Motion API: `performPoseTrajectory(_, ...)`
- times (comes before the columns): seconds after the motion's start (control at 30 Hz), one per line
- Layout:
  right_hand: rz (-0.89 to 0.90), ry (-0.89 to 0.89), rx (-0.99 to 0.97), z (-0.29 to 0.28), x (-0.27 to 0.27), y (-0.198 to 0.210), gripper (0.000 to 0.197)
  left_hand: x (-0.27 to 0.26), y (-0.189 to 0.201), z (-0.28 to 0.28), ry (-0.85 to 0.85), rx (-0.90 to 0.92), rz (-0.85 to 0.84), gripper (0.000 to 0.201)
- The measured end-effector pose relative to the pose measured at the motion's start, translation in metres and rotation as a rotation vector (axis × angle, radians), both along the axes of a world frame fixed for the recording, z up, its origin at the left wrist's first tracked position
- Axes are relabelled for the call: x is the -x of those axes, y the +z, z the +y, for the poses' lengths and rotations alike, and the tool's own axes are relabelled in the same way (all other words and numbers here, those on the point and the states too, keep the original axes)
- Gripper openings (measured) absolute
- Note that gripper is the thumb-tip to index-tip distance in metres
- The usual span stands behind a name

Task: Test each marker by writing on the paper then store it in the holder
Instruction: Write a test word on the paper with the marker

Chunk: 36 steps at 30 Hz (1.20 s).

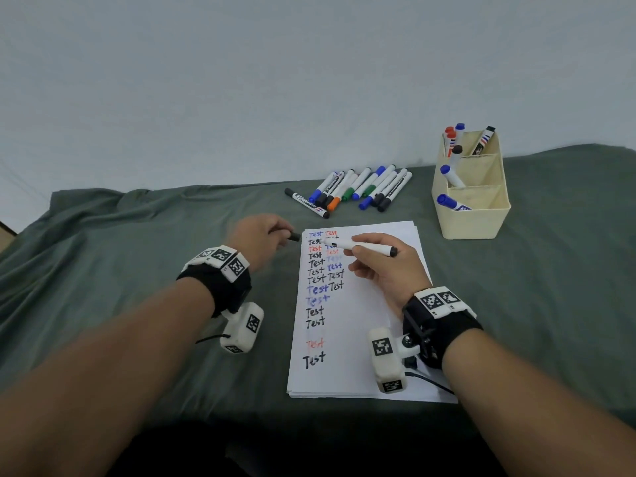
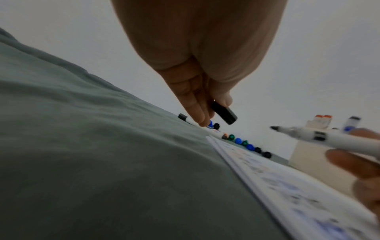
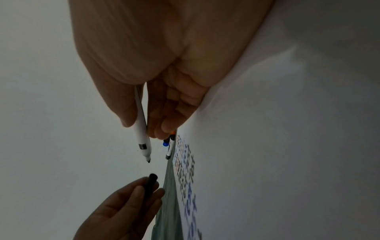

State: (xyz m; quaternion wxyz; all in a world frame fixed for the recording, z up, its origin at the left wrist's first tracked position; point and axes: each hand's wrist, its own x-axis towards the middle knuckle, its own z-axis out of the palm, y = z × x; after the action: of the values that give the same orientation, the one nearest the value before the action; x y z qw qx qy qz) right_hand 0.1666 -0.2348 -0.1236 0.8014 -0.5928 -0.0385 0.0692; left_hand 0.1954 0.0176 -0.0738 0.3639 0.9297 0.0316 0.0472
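Far left, the green cloth (image 1: 137, 235) drapes the surface in folds; its near edge drops into shadow and I lose it.

My left hand (image 1: 261, 235) sits just left of the paper's far corner, grip pinched on a black cap (image 1: 293, 236). From the head view my fingers hide most of the cap; the left wrist view shows it clearly, sticking out past the thumb.

The paper (image 1: 361, 339) is a thin stack, with columns of "Test" in black, blue and red. The top rows are partly covered by my right hand, and one faded red word lower down is hard to read.

Far of the paper lies the pile of loose markers (image 1: 358, 189), overlapping, so I can't count them.

My right hand (image 1: 382, 266) is over the paper, grip closed on the uncapped marker (image 1: 358, 247). Its tip points left; in both wrist views it is off the sheet.

Far right, the cream holder (image 1: 471, 201) has stored markers; its walls hide their lower ends.
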Motion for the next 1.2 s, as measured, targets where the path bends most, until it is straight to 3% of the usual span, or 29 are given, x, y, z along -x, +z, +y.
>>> performPoseTrajectory(0.1, -0.008, 0.007, 0.001, 0.0, 0.0, 0.0, 0.016, 0.001, -0.003, -0.018, -0.053, 0.167, 0.041, 0.025)
performPoseTrajectory(0.3, -0.011, 0.02, -0.009, 0.001, 0.0, -0.001, 0.014, 0.004, -0.005, -0.033, -0.145, 0.366, 0.15, 0.017)
performPoseTrajectory(0.43, -0.029, 0.003, -0.001, 0.001, 0.0, -0.001, 0.014, 0.003, -0.005, -0.038, -0.148, 0.471, 0.131, 0.017)
performPoseTrajectory(0.8, -0.023, -0.003, -0.036, -0.001, 0.001, 0.001, 0.017, 0.001, 0.01, -0.049, -0.161, 0.33, 0.059, 0.023)
performPoseTrajectory(0.97, -0.004, -0.035, -0.05, 0.001, -0.001, -0.002, 0.015, -0.005, 0.014, -0.05, -0.241, -0.079, 0.095, 0.009)
performPoseTrajectory(1.0, 0.002, -0.045, -0.05, 0.002, -0.002, -0.003, 0.014, -0.006, 0.011, -0.048, -0.258, -0.222, 0.094, 0.017)
performPoseTrajectory(1.1, 0.027, -0.1, -0.072, 0.003, -0.004, -0.005, 0.015, -0.011, -0.013, -0.039, -0.278, -0.635, 0.224, 0.093)
performPoseTrajectory(1.2, 0.013, -0.117, -0.028, 0.002, -0.005, -0.008, 0.018, -0.012, -0.037, -0.029, -0.299, -0.763, 0.446, 0.122)
